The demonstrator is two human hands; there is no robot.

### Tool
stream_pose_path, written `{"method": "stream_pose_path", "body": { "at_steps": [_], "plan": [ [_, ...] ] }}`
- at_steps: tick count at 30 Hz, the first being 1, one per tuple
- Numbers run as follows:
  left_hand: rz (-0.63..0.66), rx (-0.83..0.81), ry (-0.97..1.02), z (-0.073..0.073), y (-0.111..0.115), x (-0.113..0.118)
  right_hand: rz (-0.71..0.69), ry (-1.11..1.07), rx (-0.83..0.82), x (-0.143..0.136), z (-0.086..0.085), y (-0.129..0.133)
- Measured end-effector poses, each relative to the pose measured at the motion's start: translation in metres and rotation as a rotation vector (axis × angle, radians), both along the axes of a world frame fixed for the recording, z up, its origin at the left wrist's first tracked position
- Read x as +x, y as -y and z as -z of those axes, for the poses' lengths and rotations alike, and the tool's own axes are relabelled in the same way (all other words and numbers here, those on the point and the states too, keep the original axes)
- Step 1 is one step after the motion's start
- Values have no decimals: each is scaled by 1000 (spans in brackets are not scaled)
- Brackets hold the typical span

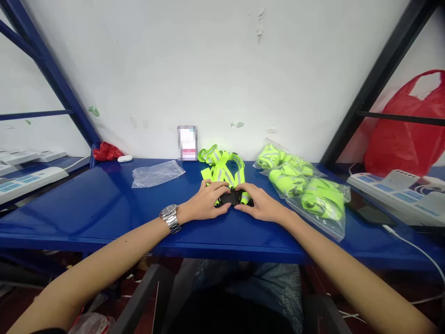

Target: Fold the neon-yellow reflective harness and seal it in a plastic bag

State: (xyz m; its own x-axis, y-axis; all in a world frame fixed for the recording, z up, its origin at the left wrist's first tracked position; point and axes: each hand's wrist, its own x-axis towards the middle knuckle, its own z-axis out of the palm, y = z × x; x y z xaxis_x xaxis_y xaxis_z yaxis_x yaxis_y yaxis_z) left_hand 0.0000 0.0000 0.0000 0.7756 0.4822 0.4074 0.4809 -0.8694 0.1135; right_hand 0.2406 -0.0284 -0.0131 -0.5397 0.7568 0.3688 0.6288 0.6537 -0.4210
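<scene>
Head view: black buckle [232, 198] of reflective vest [222, 169] pinched between left hand [205, 204] and right hand [259, 206] fingers.

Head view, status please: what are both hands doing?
Left hand and right hand gripping black plastic buckle of neon-yellow reflective strap vest. Nothing in the way.

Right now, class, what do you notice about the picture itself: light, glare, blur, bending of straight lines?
Head view: even, bright light with soft shadows; pale glare streaks on the glossy blue table; the shelf posts splay outward from wide-lens distortion; a small card by the wall is pixelated; both hands, the left hand and right hand on the black buckle, look sharp.
</scene>
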Motion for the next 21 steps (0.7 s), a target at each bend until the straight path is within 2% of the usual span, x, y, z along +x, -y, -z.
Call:
{"method": "stream_pose_path", "body": {
  "at_steps": [7, 13, 21],
  "plan": [
    [20, -86, 10, 2, -5, 1, -12, -11, 30, -1, 2, -2],
    [89, -197, -36, -5, -9, 2, -26, 4, 27, -2, 2, -3],
    [80, -256, -36, -5, -10, -3, 7, 44, 8, -5, -1, -3]
  ]
}}
